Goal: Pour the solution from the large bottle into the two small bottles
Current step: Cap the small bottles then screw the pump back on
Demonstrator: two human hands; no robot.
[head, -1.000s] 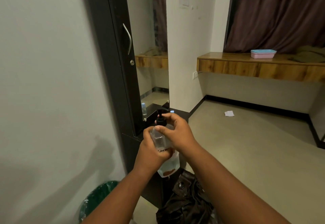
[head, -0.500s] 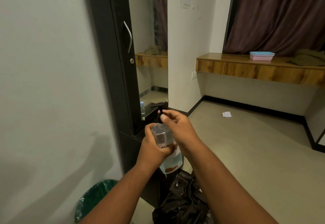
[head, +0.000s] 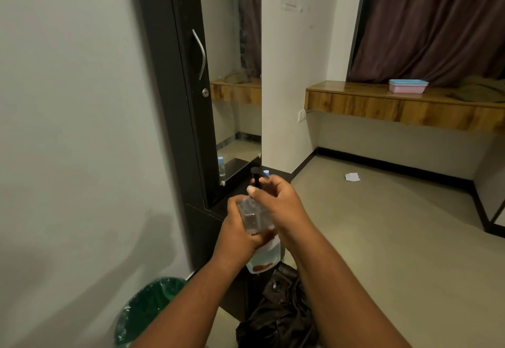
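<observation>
The floor [head: 382, 238] carries a paper scrap [head: 352, 177], a dark bag [head: 278, 317] and a green bin [head: 147, 312]; the bench [head: 404, 107] carries a pink box [head: 408, 86].

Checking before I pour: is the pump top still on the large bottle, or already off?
Still on. The black pump top stands above the large bottle; right hand grips its collar, left hand holds the body. How loose, cannot tell.

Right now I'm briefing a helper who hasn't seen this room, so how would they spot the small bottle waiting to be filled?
Find the tall dark cabinet with the mirror against the left wall. On its low black ledge, just beyond the right hand gripping the pump of the large bottle, stands the small bottle. Only its pale blue cap shows; the similar one left of it is a mirror reflection.
</observation>
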